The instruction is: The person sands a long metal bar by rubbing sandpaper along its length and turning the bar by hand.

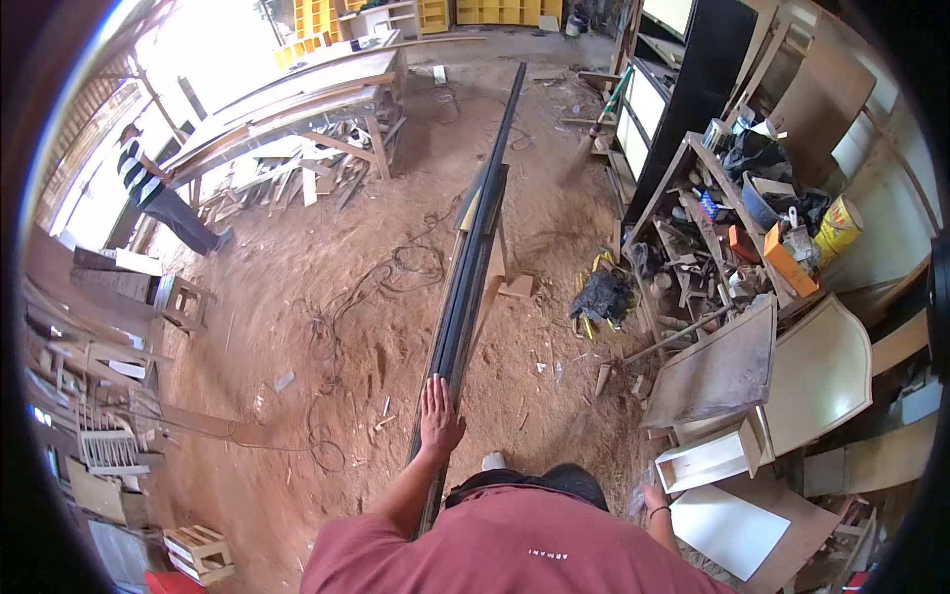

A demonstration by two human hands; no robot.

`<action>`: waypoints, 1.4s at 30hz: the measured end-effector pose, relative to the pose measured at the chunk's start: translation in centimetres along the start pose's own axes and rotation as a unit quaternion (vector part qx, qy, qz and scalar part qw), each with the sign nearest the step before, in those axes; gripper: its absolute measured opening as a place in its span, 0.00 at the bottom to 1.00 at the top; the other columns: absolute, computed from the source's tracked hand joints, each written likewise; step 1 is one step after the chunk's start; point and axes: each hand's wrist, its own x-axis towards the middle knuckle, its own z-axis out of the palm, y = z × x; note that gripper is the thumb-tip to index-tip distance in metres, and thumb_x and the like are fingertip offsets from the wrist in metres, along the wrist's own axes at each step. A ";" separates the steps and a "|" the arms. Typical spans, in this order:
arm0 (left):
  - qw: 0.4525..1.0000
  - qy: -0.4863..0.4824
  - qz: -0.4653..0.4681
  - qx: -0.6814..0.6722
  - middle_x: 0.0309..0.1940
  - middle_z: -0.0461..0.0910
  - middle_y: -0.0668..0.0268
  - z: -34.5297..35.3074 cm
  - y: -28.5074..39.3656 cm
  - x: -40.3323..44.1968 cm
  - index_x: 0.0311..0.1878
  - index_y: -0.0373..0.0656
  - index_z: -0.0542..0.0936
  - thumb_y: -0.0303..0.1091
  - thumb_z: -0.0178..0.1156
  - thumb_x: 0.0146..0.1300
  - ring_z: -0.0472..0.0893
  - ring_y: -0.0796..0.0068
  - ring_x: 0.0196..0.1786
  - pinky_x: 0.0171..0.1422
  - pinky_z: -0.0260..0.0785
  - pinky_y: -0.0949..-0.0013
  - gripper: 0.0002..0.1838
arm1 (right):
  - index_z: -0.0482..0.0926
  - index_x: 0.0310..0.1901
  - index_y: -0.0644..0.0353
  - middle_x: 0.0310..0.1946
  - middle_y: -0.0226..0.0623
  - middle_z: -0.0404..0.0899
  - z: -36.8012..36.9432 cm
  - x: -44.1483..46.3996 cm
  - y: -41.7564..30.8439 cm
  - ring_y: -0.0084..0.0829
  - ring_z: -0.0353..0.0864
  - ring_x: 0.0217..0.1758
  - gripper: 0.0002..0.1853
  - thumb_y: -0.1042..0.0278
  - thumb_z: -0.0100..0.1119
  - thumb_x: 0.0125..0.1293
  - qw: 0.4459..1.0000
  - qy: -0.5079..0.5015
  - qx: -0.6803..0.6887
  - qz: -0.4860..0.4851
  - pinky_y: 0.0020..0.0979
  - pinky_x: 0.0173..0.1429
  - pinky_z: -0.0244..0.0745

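Observation:
My left hand lies flat with its fingers stretched out on the near part of a long dark bar. The bar runs away from me along a narrow wooden support. Low at my right side is my right hand, near a small open white drawer. Its fingers are small and blurred, so what they hold, if anything, cannot be made out.
A person in a striped top stands at the left beside a long workbench. Cables lie on the dirt floor. Cluttered shelves and leaning boards line the right side. A black bag sits near them.

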 end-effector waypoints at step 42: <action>0.976 0.043 -0.213 -0.015 0.88 0.45 0.33 0.6 9.1 72.9 0.85 0.19 0.43 0.56 0.80 0.55 0.41 0.35 0.92 0.95 0.31 0.43 0.73 | 0.83 0.58 0.72 0.48 0.41 0.88 2.0 48.1 -50.4 0.37 0.87 0.52 0.20 0.63 0.68 0.74 0.998 -0.042 -0.016 -0.032 0.43 0.57 0.80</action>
